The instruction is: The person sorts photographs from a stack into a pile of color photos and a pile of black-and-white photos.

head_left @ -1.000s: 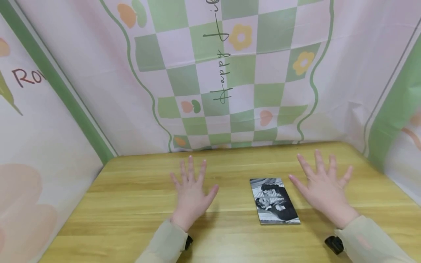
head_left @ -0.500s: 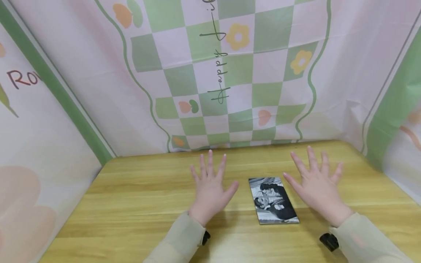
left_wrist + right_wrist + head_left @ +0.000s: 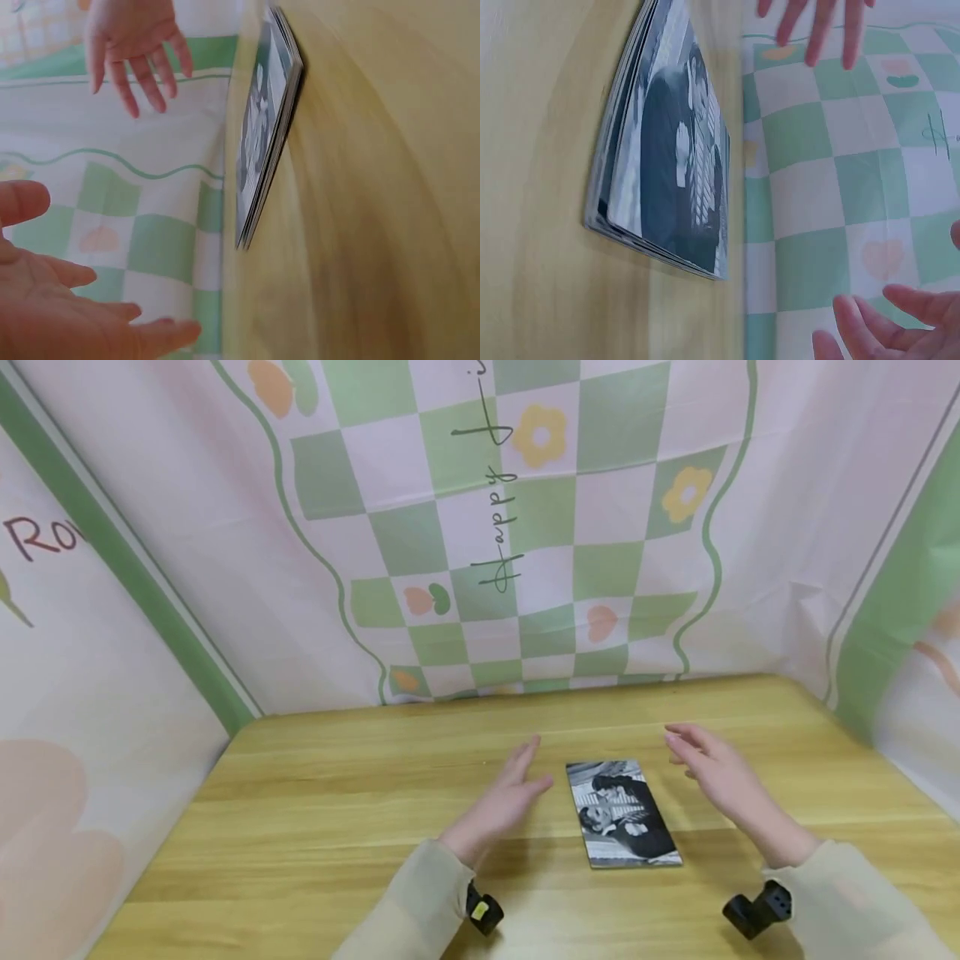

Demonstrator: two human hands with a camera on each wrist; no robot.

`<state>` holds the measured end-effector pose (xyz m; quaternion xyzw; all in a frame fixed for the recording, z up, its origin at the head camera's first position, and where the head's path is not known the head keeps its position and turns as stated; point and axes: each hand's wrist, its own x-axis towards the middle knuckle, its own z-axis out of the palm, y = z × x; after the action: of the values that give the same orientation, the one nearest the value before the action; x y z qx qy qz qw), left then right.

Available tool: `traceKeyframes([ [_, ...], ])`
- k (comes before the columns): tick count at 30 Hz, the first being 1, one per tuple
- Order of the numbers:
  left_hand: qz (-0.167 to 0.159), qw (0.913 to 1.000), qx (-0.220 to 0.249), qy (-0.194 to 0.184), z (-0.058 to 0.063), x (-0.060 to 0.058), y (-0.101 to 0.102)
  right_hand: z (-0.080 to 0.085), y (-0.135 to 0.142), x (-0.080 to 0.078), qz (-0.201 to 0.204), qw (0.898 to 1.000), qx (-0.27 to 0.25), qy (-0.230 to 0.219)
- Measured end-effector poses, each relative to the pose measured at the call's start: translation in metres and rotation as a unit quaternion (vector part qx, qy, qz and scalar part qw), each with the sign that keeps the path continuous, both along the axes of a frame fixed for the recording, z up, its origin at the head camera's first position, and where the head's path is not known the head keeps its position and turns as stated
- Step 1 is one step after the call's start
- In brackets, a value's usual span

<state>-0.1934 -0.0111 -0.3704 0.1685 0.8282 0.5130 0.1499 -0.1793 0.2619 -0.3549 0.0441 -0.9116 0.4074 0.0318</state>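
A thin stack of black-and-white photo cards (image 3: pixel 624 815) lies flat on the wooden table, its layered edges visible in the left wrist and right wrist views. The top picture shows two people. My left hand (image 3: pixel 501 800) hovers to the left of the stack, palm turned inward, fingers extended and thumb apart. On the other side, my right hand (image 3: pixel 723 777) is held above the table with its fingers slightly bent and nothing in them. Both hands are apart from the cards (image 3: pixel 679 150). In the left wrist view the right hand (image 3: pixel 139 49) appears beyond the stack with fingers spread.
The wooden table (image 3: pixel 315 810) runs back to a hanging cloth (image 3: pixel 540 560) with green checks, flowers and lettering. More printed cloth (image 3: pixel 90 693) stands at the left side. A black wrist camera (image 3: pixel 757 910) sits under the right sleeve, another (image 3: pixel 483 910) under the left.
My left hand has moved right, closer to the stack. Both hands have turned from palms down with spread fingers to palms facing inward. The cards have stayed in place.
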Motion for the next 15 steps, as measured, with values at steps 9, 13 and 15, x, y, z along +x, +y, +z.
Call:
traceKeyframes([
  [9,0.018,0.9838,0.142,-0.108,-0.011,-0.004,0.012,-0.014,0.009,-0.004,0.03,0.99,-0.074,-0.114],
  [13,0.045,0.9738,0.177,-0.136,-0.019,-0.005,0.021,-0.02,0.011,-0.005,0.024,0.983,-0.087,-0.157],
  [15,0.052,0.9713,0.178,-0.149,-0.023,-0.005,0.025,-0.023,0.012,-0.006,0.026,0.982,-0.087,-0.168],
])
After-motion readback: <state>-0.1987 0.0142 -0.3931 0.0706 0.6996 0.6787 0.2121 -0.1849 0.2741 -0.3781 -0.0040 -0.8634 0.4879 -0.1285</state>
